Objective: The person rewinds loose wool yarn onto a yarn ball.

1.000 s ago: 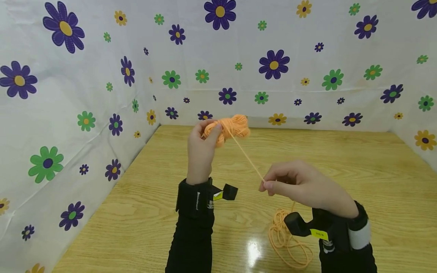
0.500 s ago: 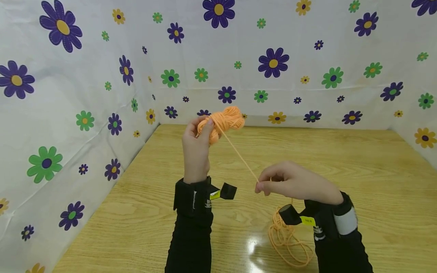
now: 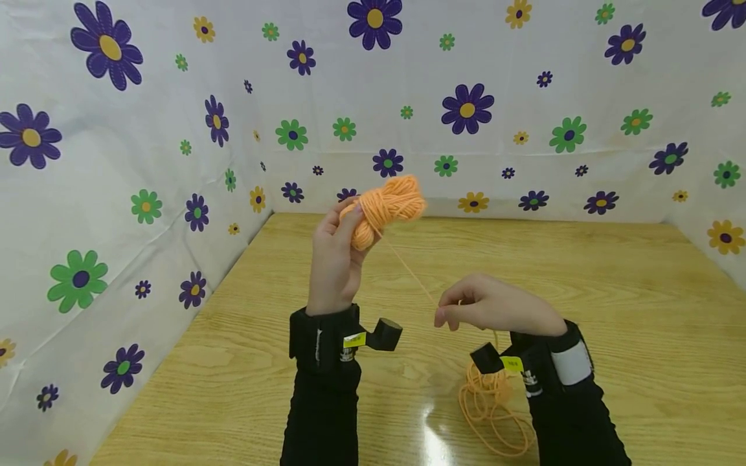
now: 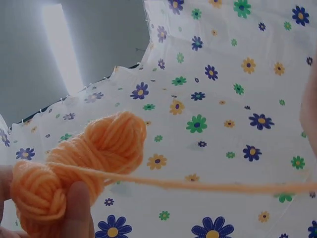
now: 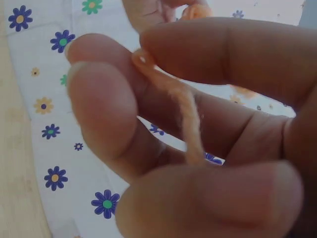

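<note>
An orange skein of yarn (image 3: pixel 393 202), wound thickly round its middle, is held up in my left hand (image 3: pixel 335 259). In the left wrist view the thumb presses the near end of the skein (image 4: pixel 99 148), with fingers behind it. A taut strand (image 3: pixel 410 272) slants down from the skein to my right hand (image 3: pixel 495 304). Curled fingers and thumb pinch that strand; the right wrist view shows the yarn (image 5: pixel 190 126) passing between the fingers and down to the thumb. Below the right hand, loose loops of yarn (image 3: pixel 484 408) lie on the table.
Both hands are above a wood-grain table (image 3: pixel 245 362). A white cloth with printed flowers (image 3: pixel 501 58) hangs along the back and sides. Black wrist straps with small cameras (image 3: pixel 387 334) stick out from both wrists toward the middle.
The skein has tilted, its far end rising. My left hand has turned and shifted slightly left, and my right hand has moved a little left, still pinching the strand.
</note>
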`<state>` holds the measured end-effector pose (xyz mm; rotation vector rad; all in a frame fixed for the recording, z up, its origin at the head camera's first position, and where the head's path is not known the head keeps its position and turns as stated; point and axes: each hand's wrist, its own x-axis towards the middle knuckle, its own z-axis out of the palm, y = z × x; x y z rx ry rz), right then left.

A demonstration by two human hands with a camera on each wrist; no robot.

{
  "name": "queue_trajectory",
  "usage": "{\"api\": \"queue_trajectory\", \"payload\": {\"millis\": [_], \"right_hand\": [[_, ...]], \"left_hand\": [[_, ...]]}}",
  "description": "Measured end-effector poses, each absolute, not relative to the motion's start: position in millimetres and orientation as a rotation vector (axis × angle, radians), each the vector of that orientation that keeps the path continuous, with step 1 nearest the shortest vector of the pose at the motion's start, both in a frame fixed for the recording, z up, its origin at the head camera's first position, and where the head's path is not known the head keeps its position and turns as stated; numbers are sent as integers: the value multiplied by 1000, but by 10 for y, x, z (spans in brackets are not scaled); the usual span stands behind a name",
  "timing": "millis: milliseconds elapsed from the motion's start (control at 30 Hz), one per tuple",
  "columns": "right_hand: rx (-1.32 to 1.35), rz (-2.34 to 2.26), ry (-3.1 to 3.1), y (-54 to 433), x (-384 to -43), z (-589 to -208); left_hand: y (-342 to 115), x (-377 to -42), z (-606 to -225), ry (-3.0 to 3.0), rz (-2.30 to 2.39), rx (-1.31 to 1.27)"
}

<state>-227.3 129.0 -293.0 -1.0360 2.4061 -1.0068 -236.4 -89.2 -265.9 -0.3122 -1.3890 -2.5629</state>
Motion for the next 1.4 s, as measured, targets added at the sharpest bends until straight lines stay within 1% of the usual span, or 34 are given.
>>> {"api": "queue_trajectory", "payload": {"millis": [133,267,367,600,733,1067,1400], "right_hand": [[-998,-1028,2404,1311,-2319,-2967],[-945,-1099,2404,1342,-2356,-2988],[-891,-1157,2430,1363,-2374,-2995],[-635,-1373,2464,1418,-2372,-2967],[-539,-1532,2451,1445,-2367,-2947],[-468,-1723,2497,1478,-2342,-2924],[-541,-2040,2311,1512,-2264,-2868]], "left_hand": [[-901,-2312,-2630,-1388,-2697,-396],[-922,-2275,-2615,-1469,-2761,-564],[-934,-2266,-2611,-1574,-2746,-692],[-934,-2263,-2619,-1877,-2634,-827],[-934,-2256,-2633,-2018,-2530,-921],[-919,-2245,-2641,-2302,-2299,-1082],[-858,-2298,-2698,-2521,-2073,-1108]]}}
